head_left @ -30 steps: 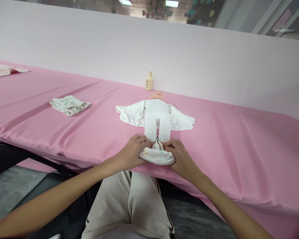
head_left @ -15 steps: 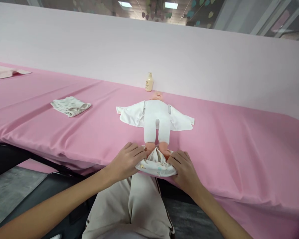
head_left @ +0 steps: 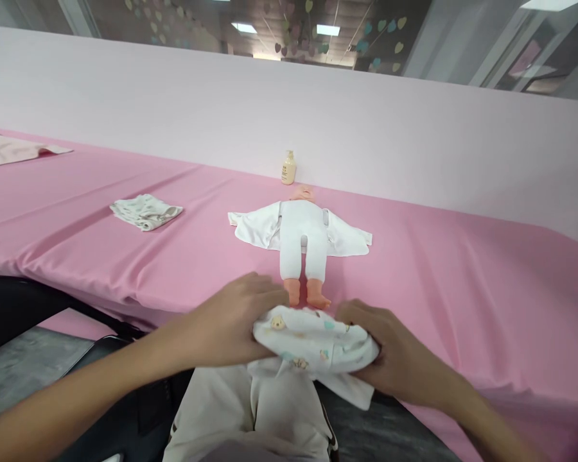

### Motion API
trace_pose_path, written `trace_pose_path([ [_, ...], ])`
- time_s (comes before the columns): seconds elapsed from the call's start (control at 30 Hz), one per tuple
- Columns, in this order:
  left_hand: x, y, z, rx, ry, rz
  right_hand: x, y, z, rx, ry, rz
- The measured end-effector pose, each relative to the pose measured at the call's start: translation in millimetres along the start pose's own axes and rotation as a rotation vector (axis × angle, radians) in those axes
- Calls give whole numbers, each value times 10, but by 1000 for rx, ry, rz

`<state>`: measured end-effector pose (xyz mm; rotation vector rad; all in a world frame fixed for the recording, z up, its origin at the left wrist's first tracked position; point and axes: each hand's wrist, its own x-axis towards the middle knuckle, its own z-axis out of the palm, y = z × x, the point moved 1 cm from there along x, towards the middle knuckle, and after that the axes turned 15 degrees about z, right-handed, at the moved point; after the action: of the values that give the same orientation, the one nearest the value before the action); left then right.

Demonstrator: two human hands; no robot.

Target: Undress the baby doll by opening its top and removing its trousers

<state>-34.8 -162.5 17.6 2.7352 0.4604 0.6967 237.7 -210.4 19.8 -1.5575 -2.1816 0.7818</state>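
Note:
A pair of white baby pants (head_left: 313, 343) with small bear prints is bunched up between my two hands, above my lap at the table's near edge. My left hand (head_left: 241, 314) grips its left side with fingers curled round the cloth. On the other side, my right hand (head_left: 390, 350) is closed on the fabric, slightly blurred. Just beyond lies a baby doll (head_left: 303, 234) in white clothing, sleeves spread wide and bare feet pointing at me. Its feet are close behind the cloth; whether they touch it I cannot tell.
A folded patterned cloth (head_left: 146, 212) lies left on the pink-covered table (head_left: 438, 276). A cream pump bottle (head_left: 288, 168) stands behind the doll against the white wall. A pink cloth (head_left: 19, 151) is at the far left, and a black chair (head_left: 24, 301) below it.
Both hands have pulled the pants back toward me, off the doll's feet, and hold them higher and more bunched. The feet now show in full. My view has tilted up slightly.

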Motion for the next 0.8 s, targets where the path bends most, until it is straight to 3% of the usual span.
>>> trace_pose_path([
  [0.13, 327, -129, -463, 167, -37, -24, 216, -214, -507, -223, 123, -40],
  [0.23, 590, -240, -792, 298, -71, 12, 431, -365, -903, -361, 135, -159],
  [0.4, 918, -328, -1256, 432, -147, 83, 688, -521, -1441, -489, 242, -187],
  [0.6, 1246, -282, -1689, 464, -37, 75, 815, -766, -1796, -413, 404, -107],
  [0.8, 1440, -347, -1897, 472, 11, 70, 893, -865, -2008, -372, 423, -77],
])
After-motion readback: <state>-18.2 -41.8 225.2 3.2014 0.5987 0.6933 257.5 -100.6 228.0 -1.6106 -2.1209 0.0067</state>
